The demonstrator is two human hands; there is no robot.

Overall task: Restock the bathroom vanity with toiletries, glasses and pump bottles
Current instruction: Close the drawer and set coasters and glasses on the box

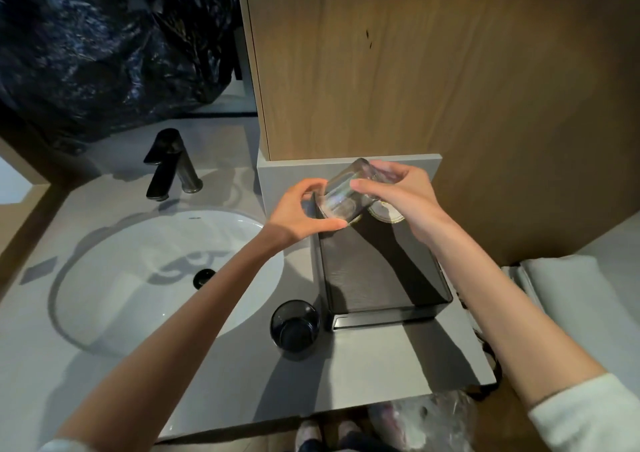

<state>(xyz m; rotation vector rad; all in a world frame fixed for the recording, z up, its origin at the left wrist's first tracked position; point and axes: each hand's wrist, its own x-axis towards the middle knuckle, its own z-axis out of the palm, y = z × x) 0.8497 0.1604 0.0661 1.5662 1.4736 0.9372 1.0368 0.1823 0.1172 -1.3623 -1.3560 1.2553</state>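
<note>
1. Head view looked down on the vanity counter (363, 365); both your arms reached to its far side.
2. Your right hand (401, 195) gripped a clear glass (341, 192), fingers wrapped over its far end. The glass was tilted, off the surface, above the far end of the black tray (384, 271).
3. Your left hand (301, 212) was part-open, thumb and fingers curved round the glass's near-left side; whether they touched it, I could not tell.
4. A second clear glass (384, 214) sat on the tray just right of the held one, mostly hidden by your right hand.
5. The tray lay on the counter to the right of the white sink basin (149, 264), against the far ledge.
6. A dark tumbler (294, 327) stood upright on the counter just beside the tray's near-left corner.
7. The black faucet (169, 164) stood at the far side of the basin.
8. Folded white towels (568, 299) lay right of the tray, apart from it.
</note>
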